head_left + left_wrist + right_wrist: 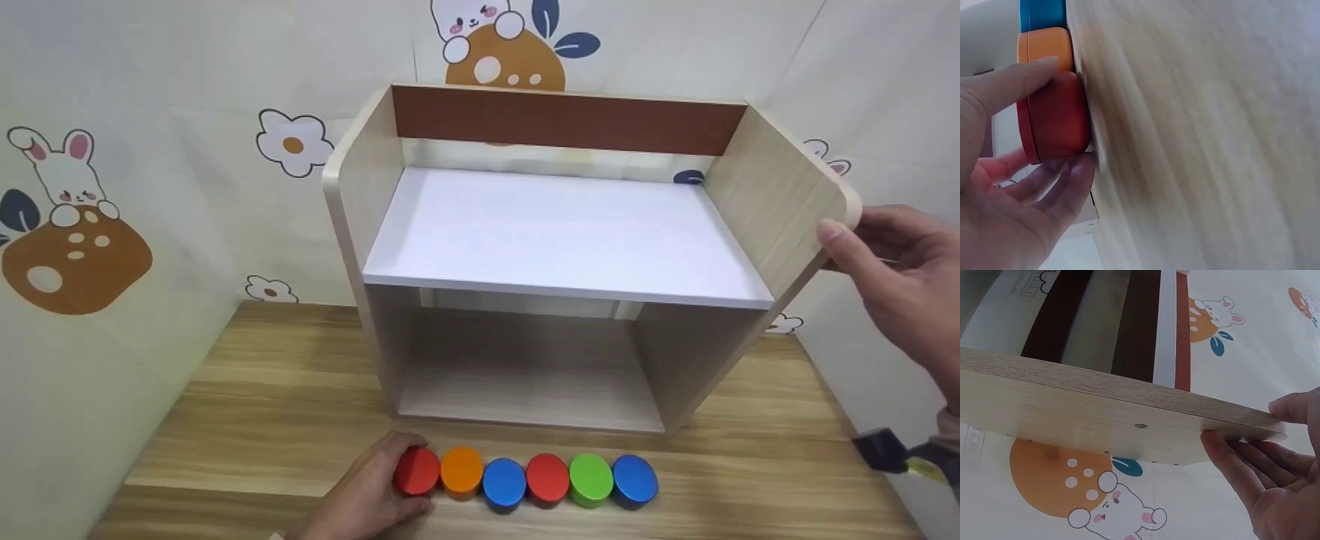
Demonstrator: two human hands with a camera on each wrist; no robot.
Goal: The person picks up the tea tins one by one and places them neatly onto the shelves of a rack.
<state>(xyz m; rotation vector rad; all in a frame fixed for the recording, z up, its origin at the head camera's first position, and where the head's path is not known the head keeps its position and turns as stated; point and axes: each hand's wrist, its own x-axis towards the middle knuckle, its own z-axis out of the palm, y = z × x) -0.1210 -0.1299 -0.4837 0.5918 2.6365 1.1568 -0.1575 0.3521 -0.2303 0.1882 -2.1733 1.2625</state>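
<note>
My left hand [367,487] holds a round red tin [417,471] at the left end of a row, thumb on the near side and fingers curled round the far side. In the left wrist view, that tin [1058,118] stands on the table against an orange one [1044,45]. My right hand [911,274] pinches the upper front corner of the right side panel [787,202] of a small wooden shelf. Seen from the right wrist, the thumb lies on one face of the panel [1129,410] and the fingers on the other.
Beside the held tin run orange [462,471], blue [504,484], red [547,478], green [591,478] and blue [635,480] tins, in front of the shelf. The shelf has a white board [562,232] and a brown back strip [570,120]. Wooden tabletop [247,405] meets patterned walls.
</note>
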